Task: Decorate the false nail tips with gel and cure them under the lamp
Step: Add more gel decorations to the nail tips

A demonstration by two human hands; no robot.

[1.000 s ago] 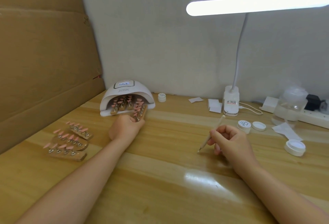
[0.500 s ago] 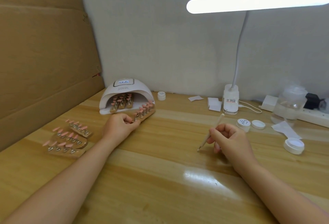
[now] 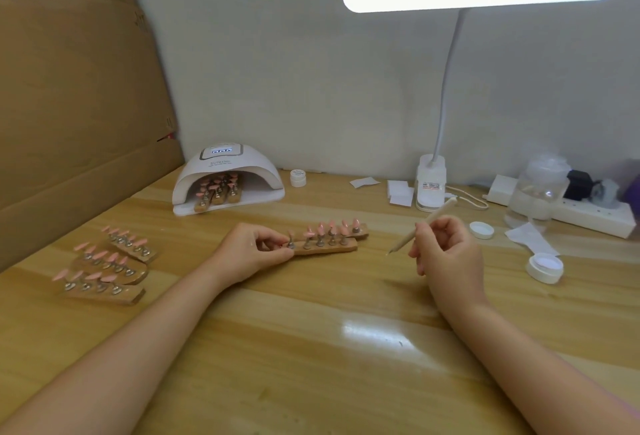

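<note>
1. Two wooden strips (image 3: 325, 246) of pink false nail tips (image 3: 322, 228) lie side by side on the wooden table (image 3: 311, 348), in front of the person and between the hands.
2. The left hand (image 3: 254, 251) pinches the near strip at its left end, thumb and fingertips closed on the wood and the first metal stand.
3. The right hand (image 3: 446, 251) has its fingers curled round a thin pale tool (image 3: 420, 230), held like a pen; its fine tip points down and left, above the table and apart from the strips.
4. The white curing lamp (image 3: 227, 171) stands at the back left, against the wall, display lit. More strips with pink tips (image 3: 216, 190) sit inside its opening.
5. Three further strips of pink tips (image 3: 110, 265) lie at the left of the table, well apart from the lamp.
6. A small white jar (image 3: 298, 177) stands just right of the curing lamp.
7. A desk lamp (image 3: 431, 185) stands at the back right, its bar lit overhead.
8. An open white pot (image 3: 544, 266) sits to the right of the right hand; a white lid (image 3: 481, 229) lies behind it.
9. A clear bottle (image 3: 536, 189) and a white power strip (image 3: 588, 213) occupy the far right. White paper pieces (image 3: 400, 192) lie near the desk lamp base.
10. Cardboard (image 3: 76, 88) leans along the left side.
</note>
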